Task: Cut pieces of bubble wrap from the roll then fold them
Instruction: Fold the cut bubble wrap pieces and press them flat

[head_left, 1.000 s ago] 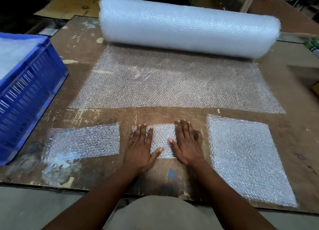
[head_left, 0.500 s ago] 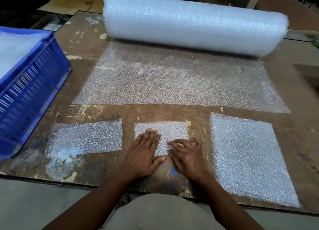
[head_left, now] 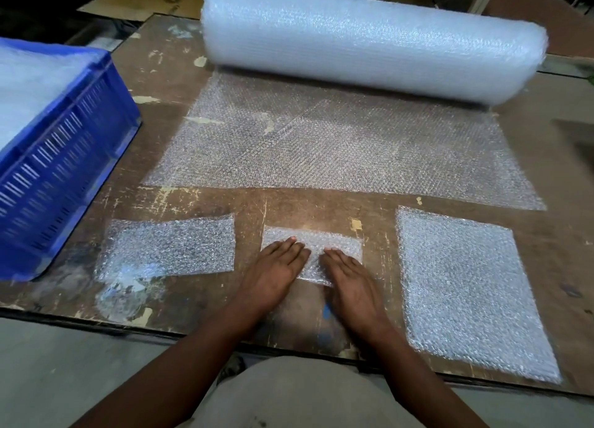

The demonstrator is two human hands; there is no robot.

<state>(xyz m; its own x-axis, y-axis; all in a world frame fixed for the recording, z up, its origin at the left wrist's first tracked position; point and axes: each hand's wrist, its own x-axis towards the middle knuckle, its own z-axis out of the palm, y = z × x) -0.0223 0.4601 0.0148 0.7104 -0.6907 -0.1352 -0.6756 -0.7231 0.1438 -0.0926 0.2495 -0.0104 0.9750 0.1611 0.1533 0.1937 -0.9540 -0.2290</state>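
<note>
Bubble-wrap piece [head_left: 337, 244] under both flat, straight-fingered grips, left hand [head_left: 273, 273], right hand [head_left: 350, 280]

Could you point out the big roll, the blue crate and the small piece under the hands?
roll [head_left: 369, 45]: head view, middle of its curved side.
blue crate [head_left: 64, 157]: head view, slotted side wall.
small piece [head_left: 337, 243]: head view, bare upper right part.

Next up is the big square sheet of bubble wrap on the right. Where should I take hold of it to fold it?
Probably pinch the big square sheet at its two near corners, coming in from the table's front edge. It lies flat and uncovered, with its near edge close to that front edge, so those corners look easiest to lift and carry away from you. Both hands, left hand and right hand, are pressing the small middle piece.
</note>
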